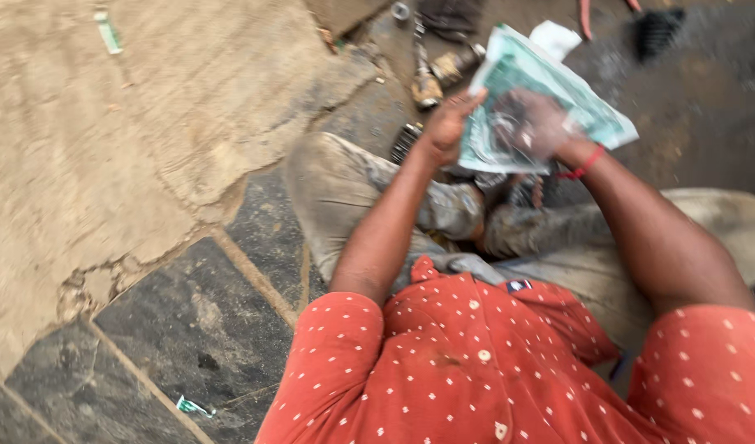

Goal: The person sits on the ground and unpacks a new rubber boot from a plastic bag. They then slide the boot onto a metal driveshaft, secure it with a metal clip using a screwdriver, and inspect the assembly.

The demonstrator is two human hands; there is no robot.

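Item held: a clear plastic packet point(550, 103) with green and white printing, flat and roughly oblong, held up in front of the body, above the lap.
Long axis: it runs from lower left to upper right in the view; the upper corners point away from the person, towards the dark ground.
Contents: a dark, blurred shape is seen through the plastic near the right hand; its kind cannot be told.
Left hand point(447, 127): closed on the packet's left edge, thumb on top, fingers hidden behind.
Right hand point(538, 123): pressed to the packet's middle and seen partly through the plastic, so it appears to be inside or behind it; which cannot be told. A red thread band point(583, 164) is worn at the wrist.
Clothing: an orange-red shirt point(476, 362) with white dots; grey, soiled trousers point(336, 193) over bent knees.
Below the packet: greasy metal parts point(509, 193) are lodged between the knees, partly hidden by the packet and the forearms.
Beyond the packet: a bottle-like metal piece point(427, 82) and a small metal ring point(400, 11) lie on the ground; a black ribbed piece point(657, 31) lies at upper right.
Ground: cracked tan cement point(106, 164) at left, dark stone slabs point(196, 329) beside it.
Litter: a green and white scrap point(108, 31) at upper left; a second small scrap point(192, 406) on the slabs, lower left.
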